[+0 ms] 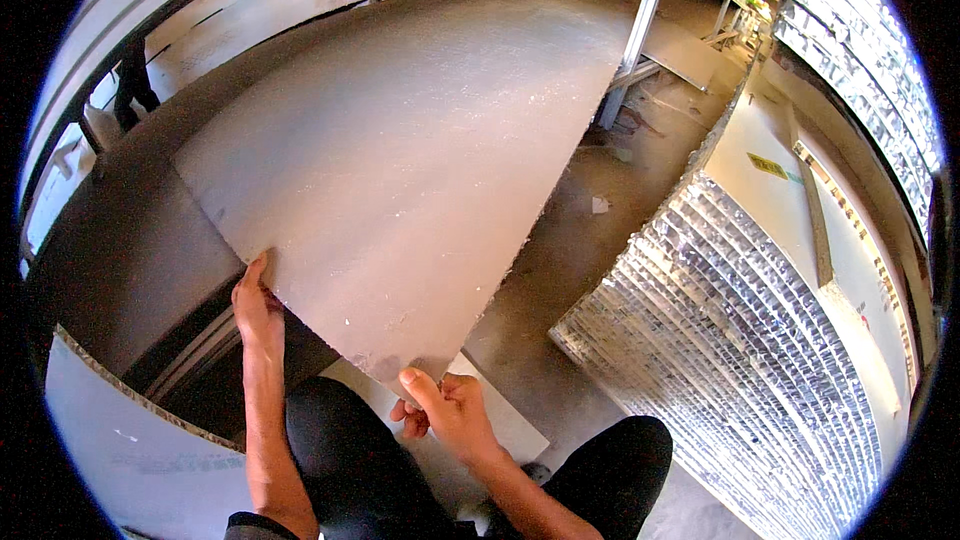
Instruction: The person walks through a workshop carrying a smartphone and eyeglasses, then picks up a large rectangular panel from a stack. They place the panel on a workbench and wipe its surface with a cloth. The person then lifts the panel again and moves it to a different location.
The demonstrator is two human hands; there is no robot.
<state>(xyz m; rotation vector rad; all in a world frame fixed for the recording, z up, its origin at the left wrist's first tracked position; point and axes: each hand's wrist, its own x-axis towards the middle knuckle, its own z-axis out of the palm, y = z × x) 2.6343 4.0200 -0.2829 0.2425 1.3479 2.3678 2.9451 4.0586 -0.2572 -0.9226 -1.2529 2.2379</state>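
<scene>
A large flat grey board (420, 160) stretches away from me, its near corner low in front of my knees. My left hand (258, 305) grips the board's left near edge, thumb on top and the other fingers hidden beneath. At the near corner, my right hand (450, 410) is closed on the board with the thumb lying along its upper face and the fingers curled under. Pale dust specks and a few small marks show on the board's surface.
To the right stands a tall stack of boards (720, 340) with ragged silvery edges, a wooden strip (815, 215) lying on top. A metal post (635, 45) rises beside the board's far right edge. Another board (150, 460) lies at lower left. A person's dark-clothed legs (133, 85) show at far left.
</scene>
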